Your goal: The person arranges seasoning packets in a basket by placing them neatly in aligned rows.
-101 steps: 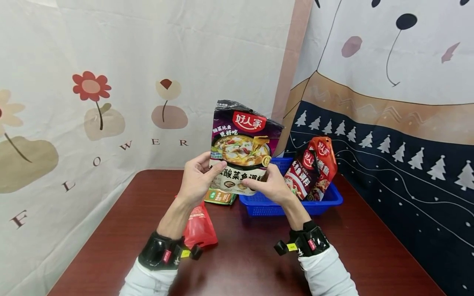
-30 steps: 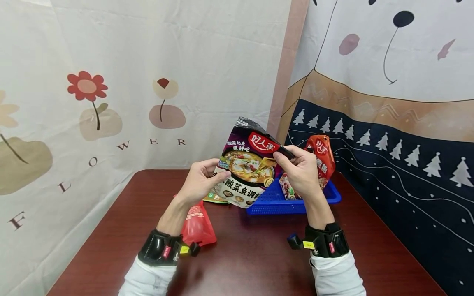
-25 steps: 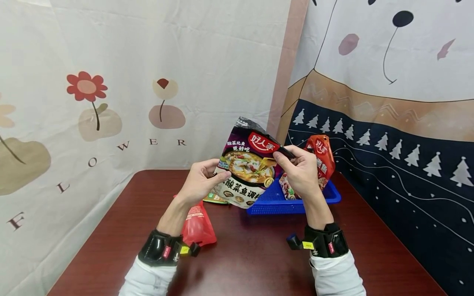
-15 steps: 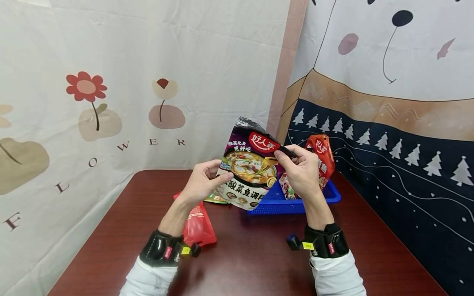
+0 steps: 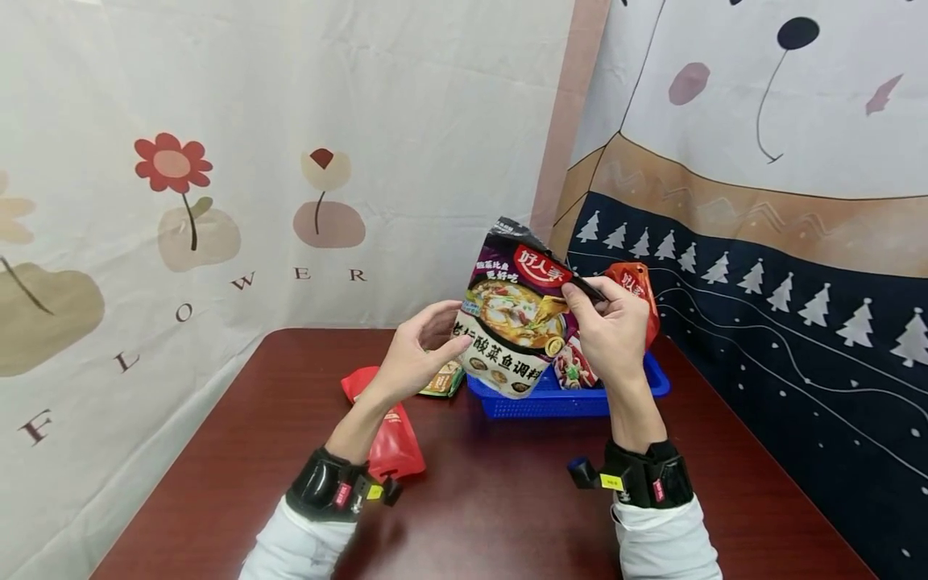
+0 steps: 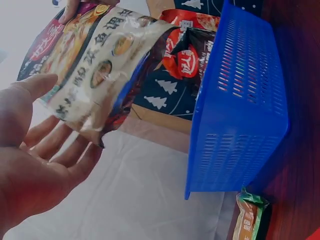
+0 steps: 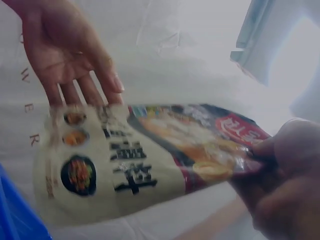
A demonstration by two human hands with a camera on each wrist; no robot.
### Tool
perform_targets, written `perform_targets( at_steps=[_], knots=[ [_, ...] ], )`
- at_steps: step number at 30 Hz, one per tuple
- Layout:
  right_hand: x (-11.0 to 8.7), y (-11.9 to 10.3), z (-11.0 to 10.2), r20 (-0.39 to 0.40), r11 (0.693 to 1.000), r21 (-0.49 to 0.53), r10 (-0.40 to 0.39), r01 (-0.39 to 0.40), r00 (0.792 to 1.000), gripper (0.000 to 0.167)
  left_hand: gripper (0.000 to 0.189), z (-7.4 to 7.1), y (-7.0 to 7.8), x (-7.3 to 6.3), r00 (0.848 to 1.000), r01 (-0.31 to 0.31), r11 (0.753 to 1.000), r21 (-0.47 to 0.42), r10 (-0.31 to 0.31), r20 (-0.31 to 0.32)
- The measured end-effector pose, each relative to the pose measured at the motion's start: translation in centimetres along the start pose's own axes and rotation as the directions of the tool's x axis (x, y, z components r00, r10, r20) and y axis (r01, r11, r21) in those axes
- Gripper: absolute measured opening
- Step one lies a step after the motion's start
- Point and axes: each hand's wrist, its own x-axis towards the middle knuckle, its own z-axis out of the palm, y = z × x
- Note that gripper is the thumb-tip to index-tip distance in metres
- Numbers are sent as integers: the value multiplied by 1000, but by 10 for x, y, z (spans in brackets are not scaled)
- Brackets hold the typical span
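Observation:
A seasoning packet [image 5: 507,322], purple-black on top and cream below with a picture of a fish dish, hangs tilted in the air before the blue basket. My right hand [image 5: 615,329] pinches its upper right edge between thumb and fingers. Beside the packet's lower left edge is my left hand [image 5: 415,354]; in the left wrist view its thumb stands away from the packet [image 6: 100,70] and the loosely extended fingers lie behind its edge. Whether those fingertips touch it I cannot tell. The right wrist view shows the right hand [image 7: 290,175] gripping the packet's dark end.
Behind the held packet stands the blue basket [image 5: 551,405], with an orange-red packet [image 5: 638,282] and a dark red packet [image 5: 575,366] in it. A green-and-orange packet [image 5: 444,380] and a red packet [image 5: 397,447] lie on the brown table [image 5: 478,515].
From both hands near its bottom, the packet passed to a right-hand pinch at its upper edge and tilted. Lately it moved right and slightly up, and the left thumb came off it.

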Motion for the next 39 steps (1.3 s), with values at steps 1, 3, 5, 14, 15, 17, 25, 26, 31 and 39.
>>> perform_targets(
  at_steps=[1,3,5,14,15,17,25,26,31,39],
  knots=[
    [1,0,-1,-19,1000,-8,-1,1,1000,16,61,1,-1,0,1000,-19,1000,12,19,-9],
    [2,2,-3,-60,1000,-29,-6,4,998,18,61,3,-3,1,999,-47,998,45,48,-24],
    [2,3,-4,-101,999,-49,-15,10,995,20,63,5,-5,1,997,-63,993,105,67,-39],
    [10,18,-5,-229,981,-177,-115,75,967,23,74,18,-14,4,986,-166,891,423,154,63],
    [10,21,-5,-233,977,-197,-128,83,964,23,74,21,-15,4,982,-187,874,448,165,88],
    [11,28,-6,-234,963,-250,-159,99,959,22,72,27,-17,3,974,-226,847,482,182,137],
    [13,50,-5,-239,919,-383,-197,94,951,18,52,49,-28,-3,930,-332,752,569,161,329],
    [13,52,-4,-240,915,-394,-193,86,951,17,50,51,-30,-4,925,-345,742,575,164,343],
    [11,60,0,-241,887,-459,-171,43,955,18,39,58,-40,-6,899,-402,683,611,165,407],
    [6,70,12,-224,864,-504,-129,-2,966,24,32,62,-44,-10,889,-398,644,653,95,448]
  ],
)
